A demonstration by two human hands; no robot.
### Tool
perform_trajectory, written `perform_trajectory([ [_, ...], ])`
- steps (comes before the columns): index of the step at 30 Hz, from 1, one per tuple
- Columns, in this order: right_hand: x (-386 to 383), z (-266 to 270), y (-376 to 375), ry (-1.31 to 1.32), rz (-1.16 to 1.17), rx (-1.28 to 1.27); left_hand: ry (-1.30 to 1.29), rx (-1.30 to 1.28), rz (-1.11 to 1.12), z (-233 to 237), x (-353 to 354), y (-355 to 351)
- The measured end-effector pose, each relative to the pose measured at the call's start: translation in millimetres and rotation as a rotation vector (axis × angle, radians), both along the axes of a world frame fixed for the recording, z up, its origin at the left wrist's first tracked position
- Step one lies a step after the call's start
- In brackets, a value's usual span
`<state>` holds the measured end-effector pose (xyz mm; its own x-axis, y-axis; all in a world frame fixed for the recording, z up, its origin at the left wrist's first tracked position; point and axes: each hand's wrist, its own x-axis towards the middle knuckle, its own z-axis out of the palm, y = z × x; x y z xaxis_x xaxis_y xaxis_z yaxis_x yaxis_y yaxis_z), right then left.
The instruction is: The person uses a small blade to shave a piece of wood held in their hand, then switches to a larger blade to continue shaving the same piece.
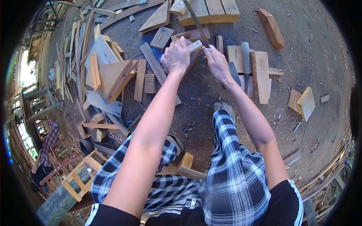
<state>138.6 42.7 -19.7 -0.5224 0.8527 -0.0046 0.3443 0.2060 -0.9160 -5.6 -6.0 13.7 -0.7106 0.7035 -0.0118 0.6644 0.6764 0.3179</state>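
Note:
My left hand (176, 55) is closed around a small wooden block (195, 46), whose pale end points right, toward my other hand. My right hand (218, 64) is closed at the near end of a long, narrow dark blade (197, 23), which slants up and left, away from me. The blade passes close beside the block's pale end. The handle is hidden by my fingers. Beneath the hands lie wood offcuts, among them a reddish-brown piece (191, 34) and a grey block (162, 37).
A mallet-like tool with a grey handle (246, 56) lies right of my hands beside a thick board (260, 77). Planks and cut boards (113, 81) crowd the left. A reddish timber (270, 28) lies at upper right. Another person (47, 150) is at far left.

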Motion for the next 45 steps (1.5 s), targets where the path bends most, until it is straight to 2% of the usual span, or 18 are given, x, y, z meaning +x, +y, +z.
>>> perform_trajectory([
  [2,-3,-8,1,0.065,0.069,-0.122,-0.060,0.068,-0.039,-1,-8,-5],
  [3,-1,-4,2,0.047,0.089,-0.175,-0.173,0.114,-0.080,4,-15,-6],
  [4,1,-3,2,0.038,0.080,-0.176,-0.287,0.159,-0.122,5,-23,-9],
  [5,3,-3,1,0.022,0.076,-0.166,-0.312,0.191,-0.224,0,-35,-15],
  [6,2,-2,0,0.011,0.077,-0.157,-0.316,0.189,-0.226,4,-32,-21],
  [8,-1,-3,-1,0.004,0.084,-0.143,-0.023,-0.034,-0.362,22,-24,-42],
  [9,-3,-3,-3,0.010,0.084,-0.133,0.039,-0.134,-0.427,26,-22,-51],
  [13,-10,-2,-11,0.078,0.109,-0.166,-0.096,-0.251,-0.308,34,-13,-59],
  [23,-15,0,-12,0.048,0.144,-0.161,-0.031,-0.288,-0.318,34,-20,-59],
  [25,-9,10,-20,-0.044,-0.009,-0.107,-0.111,-0.254,-0.305,34,-21,-60],
  [26,-3,15,-22,-0.043,-0.009,-0.107,-0.110,-0.255,-0.304,31,-22,-60],
  [28,9,36,-23,-0.041,-0.007,-0.328,-0.102,-0.180,-0.353,21,-27,-59],
  [29,10,25,-25,-0.130,-0.021,-0.151,-0.099,-0.182,-0.352,15,-29,-58],
  [32,14,30,-30,-0.175,0.024,-0.072,-0.013,-0.126,-0.389,9,-23,-47],
  [40,20,36,-36,-0.212,0.122,0.116,-0.117,-0.178,-0.261,23,-24,-40],
  [41,19,40,-36,-0.257,0.141,0.153,-0.159,-0.081,-0.212,19,-30,-36],
  [44,19,46,-38,-0.371,0.156,0.279,-0.183,-0.081,-0.117,20,-34,-20],
  [45,18,45,-38,-0.372,0.154,0.282,-0.072,-0.038,-0.065,21,-25,-15],
])
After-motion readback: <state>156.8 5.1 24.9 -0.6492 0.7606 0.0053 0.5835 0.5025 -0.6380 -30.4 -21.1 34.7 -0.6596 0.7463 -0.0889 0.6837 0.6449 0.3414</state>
